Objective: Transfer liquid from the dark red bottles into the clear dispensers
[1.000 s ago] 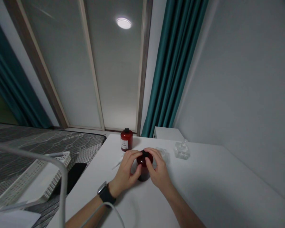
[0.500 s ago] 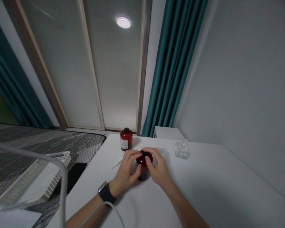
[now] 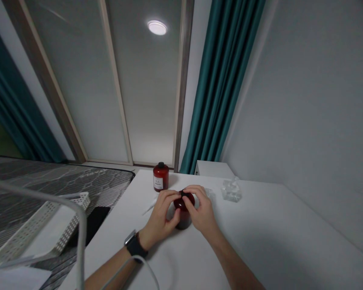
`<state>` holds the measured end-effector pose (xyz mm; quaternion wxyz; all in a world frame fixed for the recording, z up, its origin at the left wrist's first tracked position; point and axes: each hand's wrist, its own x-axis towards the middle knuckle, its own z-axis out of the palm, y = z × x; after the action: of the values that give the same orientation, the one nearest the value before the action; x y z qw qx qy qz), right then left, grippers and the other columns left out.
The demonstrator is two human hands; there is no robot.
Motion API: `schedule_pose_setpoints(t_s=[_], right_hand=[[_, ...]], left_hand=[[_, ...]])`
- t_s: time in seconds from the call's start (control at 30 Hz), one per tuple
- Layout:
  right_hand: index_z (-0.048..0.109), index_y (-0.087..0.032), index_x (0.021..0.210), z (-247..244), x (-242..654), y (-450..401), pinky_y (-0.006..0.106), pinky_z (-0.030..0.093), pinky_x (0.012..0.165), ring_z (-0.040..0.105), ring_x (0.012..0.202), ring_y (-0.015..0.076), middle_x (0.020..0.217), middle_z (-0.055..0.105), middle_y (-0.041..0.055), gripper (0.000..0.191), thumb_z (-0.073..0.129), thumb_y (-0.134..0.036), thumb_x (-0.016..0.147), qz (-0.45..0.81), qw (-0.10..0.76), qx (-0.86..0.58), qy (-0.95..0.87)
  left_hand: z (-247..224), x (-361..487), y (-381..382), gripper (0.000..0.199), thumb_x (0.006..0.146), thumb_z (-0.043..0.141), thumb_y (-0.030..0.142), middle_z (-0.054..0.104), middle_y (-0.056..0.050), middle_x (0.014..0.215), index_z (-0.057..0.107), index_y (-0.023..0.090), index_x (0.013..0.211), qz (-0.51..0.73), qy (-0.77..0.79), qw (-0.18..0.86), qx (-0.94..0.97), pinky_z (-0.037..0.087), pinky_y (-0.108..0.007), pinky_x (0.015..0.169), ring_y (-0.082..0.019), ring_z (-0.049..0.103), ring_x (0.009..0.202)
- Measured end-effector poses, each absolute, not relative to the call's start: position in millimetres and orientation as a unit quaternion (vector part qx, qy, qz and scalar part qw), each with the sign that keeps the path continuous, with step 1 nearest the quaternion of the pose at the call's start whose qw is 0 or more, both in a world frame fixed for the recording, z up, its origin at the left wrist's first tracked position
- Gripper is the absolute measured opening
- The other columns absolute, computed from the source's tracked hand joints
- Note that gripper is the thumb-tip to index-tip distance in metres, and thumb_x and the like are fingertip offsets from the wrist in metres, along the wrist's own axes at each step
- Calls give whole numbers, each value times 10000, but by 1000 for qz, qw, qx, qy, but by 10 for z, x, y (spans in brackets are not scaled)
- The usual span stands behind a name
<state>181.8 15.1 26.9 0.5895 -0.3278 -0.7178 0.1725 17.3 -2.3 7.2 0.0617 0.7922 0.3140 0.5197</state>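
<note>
A dark red bottle [image 3: 184, 217] with a black cap [image 3: 184, 194] stands upright on the white table [image 3: 248, 241], between my hands. My left hand [image 3: 163, 211], a black watch on its wrist, wraps round the bottle's left side, fingertips near the cap. My right hand [image 3: 202, 209] pinches the black cap between thumb and fingers. Behind them stands a second red bottle [image 3: 161, 179] with a white label and black cap. Crumpled clear plastic [image 3: 231, 190] lies to the right, and another clear piece [image 3: 211, 194] is partly hidden behind my right hand.
A thin white item [image 3: 149, 208] lies left of the bottle. At the lower left are a white perforated basket [image 3: 65, 237], a black object [image 3: 98, 219] and a grey curved bar [image 3: 82, 237]. A white cable [image 3: 145, 264] crosses my left forearm. Behind the table stands a white cabinet [image 3: 213, 168].
My right hand's fingers have shifted slightly, its thumb and fingers now closer round the black cap. My left hand and the bottle look nearly unmoved.
</note>
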Motion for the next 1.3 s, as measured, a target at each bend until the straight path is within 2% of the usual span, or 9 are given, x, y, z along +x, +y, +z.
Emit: schedule_pose_setpoints(t_s=[0.47, 0.6, 0.77, 1.07, 1.2, 1.3], right_hand=[[653, -258, 1038, 253, 1939, 228, 418, 452, 1014, 630, 1106, 212, 1119, 702, 53, 176, 528, -189, 935, 294, 530, -306, -734], [643, -262, 1051, 221, 1897, 203, 426, 446, 1009, 606, 1115, 217, 1137, 670, 66, 179, 525, -185, 941, 241, 550, -301, -741], [657, -255, 982, 225, 1813, 156, 387, 489, 908, 599, 1001, 221, 1004, 620, 58, 127, 594, -178, 903, 179, 584, -325, -722], [624, -254, 1038, 190, 1855, 160, 403, 466, 954, 601, 1061, 219, 1072, 669, 57, 182, 512, -156, 934, 219, 565, -326, -726], [621, -247, 1023, 198, 1853, 139, 399, 476, 931, 598, 1031, 225, 1035, 658, 57, 169, 526, -158, 914, 218, 571, -336, -716], [601, -247, 1080, 202, 1851, 114, 395, 484, 909, 592, 1006, 226, 1042, 635, 59, 210, 552, -161, 894, 215, 576, -354, -705]], left_hand=[[47, 183, -7, 362, 901, 504, 101, 539, -114, 1184, 494, 200, 1249, 524, 315, 55, 789, 471, -432, 961, -252, 517, 1119], [55, 180, -14, 366, 906, 504, 110, 543, -113, 1181, 493, 206, 1259, 522, 314, 58, 791, 478, -431, 954, -253, 520, 1115], [61, 171, -28, 365, 908, 503, 107, 542, -114, 1172, 490, 206, 1259, 518, 314, 58, 793, 481, -430, 945, -253, 522, 1103], [63, 168, -4, 368, 915, 500, 114, 535, -114, 1182, 480, 213, 1269, 514, 316, 62, 795, 477, -442, 951, -256, 512, 1113], [62, 164, -14, 367, 924, 495, 126, 533, -120, 1184, 477, 213, 1280, 511, 318, 63, 796, 483, -453, 943, -262, 515, 1109], [60, 160, -17, 383, 921, 502, 132, 541, -120, 1182, 471, 212, 1294, 511, 320, 63, 796, 486, -450, 943, -262, 521, 1107]])
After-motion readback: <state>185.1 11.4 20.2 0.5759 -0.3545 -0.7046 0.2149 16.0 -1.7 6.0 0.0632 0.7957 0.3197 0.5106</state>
